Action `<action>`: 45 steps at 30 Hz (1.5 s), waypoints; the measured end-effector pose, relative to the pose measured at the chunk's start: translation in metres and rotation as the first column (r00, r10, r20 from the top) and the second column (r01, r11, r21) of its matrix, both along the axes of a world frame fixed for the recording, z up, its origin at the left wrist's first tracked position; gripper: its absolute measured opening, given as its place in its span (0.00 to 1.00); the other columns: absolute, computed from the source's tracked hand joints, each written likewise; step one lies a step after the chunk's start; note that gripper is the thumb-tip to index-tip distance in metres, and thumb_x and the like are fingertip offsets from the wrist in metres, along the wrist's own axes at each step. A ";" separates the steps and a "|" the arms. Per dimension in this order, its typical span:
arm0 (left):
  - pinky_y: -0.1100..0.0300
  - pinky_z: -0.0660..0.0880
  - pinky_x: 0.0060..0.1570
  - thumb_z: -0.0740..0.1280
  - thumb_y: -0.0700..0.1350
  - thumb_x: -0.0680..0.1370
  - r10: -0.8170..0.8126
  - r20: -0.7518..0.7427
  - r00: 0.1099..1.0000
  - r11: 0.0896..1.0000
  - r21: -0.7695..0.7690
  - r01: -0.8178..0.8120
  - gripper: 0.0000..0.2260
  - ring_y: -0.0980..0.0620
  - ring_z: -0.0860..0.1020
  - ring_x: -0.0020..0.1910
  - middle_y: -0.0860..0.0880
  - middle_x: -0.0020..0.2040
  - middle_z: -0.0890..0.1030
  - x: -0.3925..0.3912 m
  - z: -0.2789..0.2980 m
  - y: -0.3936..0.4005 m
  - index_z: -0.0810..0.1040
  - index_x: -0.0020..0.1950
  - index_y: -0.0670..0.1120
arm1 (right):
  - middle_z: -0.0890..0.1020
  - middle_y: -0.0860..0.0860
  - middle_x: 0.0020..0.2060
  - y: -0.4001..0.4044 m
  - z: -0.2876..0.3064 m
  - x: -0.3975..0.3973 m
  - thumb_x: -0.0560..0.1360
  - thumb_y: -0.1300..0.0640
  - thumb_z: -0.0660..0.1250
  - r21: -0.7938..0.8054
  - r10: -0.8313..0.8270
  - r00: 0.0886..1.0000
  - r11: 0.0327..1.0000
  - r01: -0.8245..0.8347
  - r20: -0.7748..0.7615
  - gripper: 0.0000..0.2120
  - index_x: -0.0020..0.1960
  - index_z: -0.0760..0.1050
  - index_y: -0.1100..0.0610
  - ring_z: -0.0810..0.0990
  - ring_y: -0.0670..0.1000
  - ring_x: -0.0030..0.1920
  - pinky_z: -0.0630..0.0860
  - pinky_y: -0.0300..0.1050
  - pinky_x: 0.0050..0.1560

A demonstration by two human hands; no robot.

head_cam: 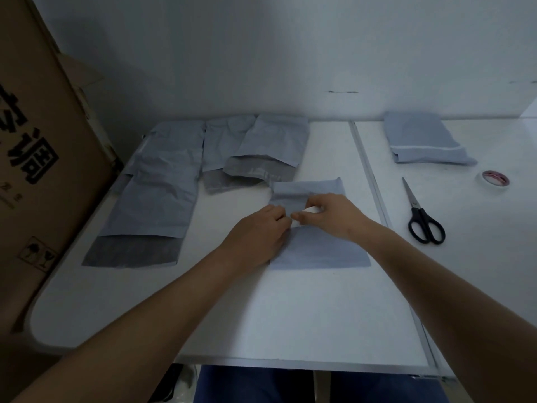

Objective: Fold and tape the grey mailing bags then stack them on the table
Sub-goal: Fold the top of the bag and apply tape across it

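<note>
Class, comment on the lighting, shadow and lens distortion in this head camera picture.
Head view: dim, cool, even light with no glare; the cardboard box shades the left table edge; wide-angle bending curves the table seam and stretches the forearms; the hands on the bag look slightly soft.

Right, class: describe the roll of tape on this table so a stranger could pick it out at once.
Start at the metal seam that splits the white table and move to its right part. Past the black-handled scissors, nearer the stack of folded grey bags, lies the roll of tape. It is the only small round ring there, white with a pinkish core, lying flat.
</note>
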State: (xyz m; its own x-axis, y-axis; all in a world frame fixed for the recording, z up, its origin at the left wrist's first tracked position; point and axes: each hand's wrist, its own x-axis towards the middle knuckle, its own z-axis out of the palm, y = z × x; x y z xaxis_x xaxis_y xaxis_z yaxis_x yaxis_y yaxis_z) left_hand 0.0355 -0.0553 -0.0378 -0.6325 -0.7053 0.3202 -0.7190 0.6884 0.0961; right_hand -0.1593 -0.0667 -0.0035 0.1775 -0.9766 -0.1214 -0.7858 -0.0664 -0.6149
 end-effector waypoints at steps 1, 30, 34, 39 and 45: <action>0.53 0.73 0.30 0.58 0.45 0.79 0.006 -0.015 1.000 1.000 -0.024 -0.006 0.10 0.50 0.73 0.41 0.48 0.42 0.75 -0.001 -0.003 0.001 0.77 0.44 0.43 | 0.80 0.47 0.36 0.000 0.000 -0.001 0.74 0.41 0.67 0.018 -0.005 1.000 1.000 0.005 0.014 0.17 0.41 0.77 0.55 0.75 0.46 0.36 0.67 0.39 0.35; 0.58 0.69 0.26 0.58 0.47 0.77 0.031 0.036 0.999 0.984 -0.179 -0.024 0.15 0.49 0.75 0.37 0.48 0.40 0.76 0.000 -0.013 0.009 0.83 0.54 0.45 | 0.76 0.46 0.32 -0.015 0.021 -0.021 0.74 0.47 0.69 0.017 0.040 0.995 0.999 -0.039 -0.095 0.12 0.35 0.72 0.50 0.73 0.43 0.34 0.66 0.38 0.33; 0.58 0.69 0.26 0.58 0.47 0.78 0.030 0.053 0.998 0.983 -0.182 -0.020 0.15 0.49 0.75 0.38 0.48 0.40 0.76 0.001 -0.013 0.008 0.82 0.55 0.45 | 0.75 0.46 0.33 -0.015 0.025 -0.021 0.74 0.46 0.69 0.026 0.058 0.986 0.998 -0.054 -0.155 0.13 0.35 0.71 0.49 0.72 0.43 0.34 0.65 0.38 0.32; 0.59 0.68 0.26 0.57 0.47 0.78 0.023 0.055 0.998 0.983 -0.182 -0.012 0.16 0.49 0.75 0.38 0.48 0.41 0.76 0.002 -0.013 0.008 0.82 0.55 0.45 | 0.75 0.46 0.34 -0.014 0.028 -0.021 0.74 0.46 0.69 0.040 0.058 0.982 0.998 -0.052 -0.179 0.13 0.36 0.72 0.50 0.71 0.42 0.35 0.63 0.38 0.32; 0.60 0.68 0.26 0.57 0.47 0.78 0.022 0.058 0.998 0.980 -0.197 -0.010 0.16 0.50 0.75 0.37 0.48 0.40 0.76 0.002 -0.013 0.008 0.83 0.55 0.45 | 0.75 0.47 0.34 -0.014 0.027 -0.022 0.74 0.47 0.69 0.045 0.041 0.977 0.998 -0.032 -0.208 0.13 0.36 0.72 0.51 0.71 0.43 0.35 0.65 0.39 0.32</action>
State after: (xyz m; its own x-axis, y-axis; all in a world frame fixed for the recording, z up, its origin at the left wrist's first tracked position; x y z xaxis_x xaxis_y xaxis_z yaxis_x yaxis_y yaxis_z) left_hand 0.0371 -0.0473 -0.0508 -0.6435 -0.6428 0.4156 -0.7306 0.6777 -0.0831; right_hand -0.1818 -0.0812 0.0234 0.1797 -0.9632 -0.2000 -0.8948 -0.0755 -0.4401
